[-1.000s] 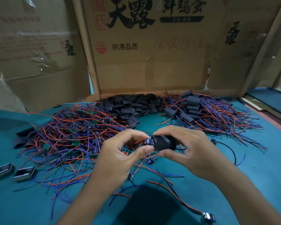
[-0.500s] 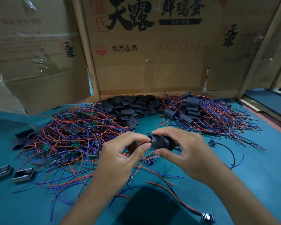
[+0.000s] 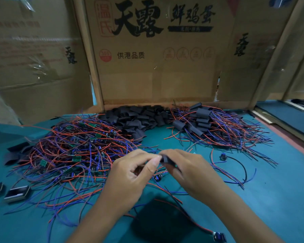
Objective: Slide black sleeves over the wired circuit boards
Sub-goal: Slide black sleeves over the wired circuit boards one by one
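My right hand (image 3: 195, 174) grips a black sleeve (image 3: 166, 159) above the teal table, most of the sleeve hidden by its fingers. My left hand (image 3: 132, 174) pinches at the sleeve's left end, thumb tip against the opening; the board inside is hidden. Red and blue wires trail down from between the hands. A pile of bare wired circuit boards (image 3: 77, 151) lies to the left. Loose black sleeves (image 3: 139, 118) are heaped at the back middle. Sleeved boards (image 3: 204, 123) with their wires lie at the back right.
Cardboard walls (image 3: 156, 67) close off the back and sides. Two small dark metal-rimmed parts (image 3: 16, 191) lie at the left edge. A single board with black wire (image 3: 224, 156) lies right of my hands, another (image 3: 218, 236) at the bottom edge. The teal table (image 3: 279, 190) shows bare at right.
The blue part of the board that stuck out of the sleeve's left end is now inside. My left thumb has closed against the sleeve's opening and both hands have drawn together.
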### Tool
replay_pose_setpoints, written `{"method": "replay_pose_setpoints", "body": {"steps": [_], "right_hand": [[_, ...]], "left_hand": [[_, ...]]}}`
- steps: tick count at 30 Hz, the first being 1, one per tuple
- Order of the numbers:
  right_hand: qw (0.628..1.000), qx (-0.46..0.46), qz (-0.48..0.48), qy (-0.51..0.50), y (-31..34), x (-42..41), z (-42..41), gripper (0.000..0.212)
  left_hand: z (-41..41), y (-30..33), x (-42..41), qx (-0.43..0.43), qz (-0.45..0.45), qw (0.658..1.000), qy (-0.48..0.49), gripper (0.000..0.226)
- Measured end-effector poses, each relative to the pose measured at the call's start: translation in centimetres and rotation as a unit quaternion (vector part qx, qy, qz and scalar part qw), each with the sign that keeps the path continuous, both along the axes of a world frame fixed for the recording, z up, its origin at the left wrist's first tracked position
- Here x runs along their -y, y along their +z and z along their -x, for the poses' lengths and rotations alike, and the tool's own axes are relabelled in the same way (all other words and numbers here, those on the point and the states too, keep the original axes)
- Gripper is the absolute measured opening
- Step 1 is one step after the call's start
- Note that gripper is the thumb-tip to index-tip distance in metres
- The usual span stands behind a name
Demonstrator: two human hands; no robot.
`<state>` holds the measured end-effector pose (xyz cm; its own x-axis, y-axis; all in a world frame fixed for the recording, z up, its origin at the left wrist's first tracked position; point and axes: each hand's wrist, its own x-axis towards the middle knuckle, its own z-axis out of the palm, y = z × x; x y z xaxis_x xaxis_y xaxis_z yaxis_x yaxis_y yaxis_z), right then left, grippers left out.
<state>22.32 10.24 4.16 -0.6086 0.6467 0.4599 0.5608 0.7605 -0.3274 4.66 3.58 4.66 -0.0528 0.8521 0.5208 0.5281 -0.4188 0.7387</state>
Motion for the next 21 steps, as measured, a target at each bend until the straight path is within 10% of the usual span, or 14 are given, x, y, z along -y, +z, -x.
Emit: {"method": "replay_pose_setpoints", "body": {"steps": [6,13,21], "right_hand": [[0.969,0.063,-0.081,-0.226,3.0,-7.3,-3.1,0.016],[0.898,0.192,-0.082,-0.387,6.3,-20.3,-4.9,0.032],[0.910,0.285,-0.118,-0.278,-0.6,-23.3,3.3,0.034]], "left_hand": [[4.3,-0.6,-1.3,-0.203,-0.012,0.927,0.316,0.034],[6.2,-2.8,-2.9,-0.283,0.097,0.894,0.335,0.032],[7.8,-3.6,-4.0,-0.340,0.132,0.863,0.349,0.032]]}}
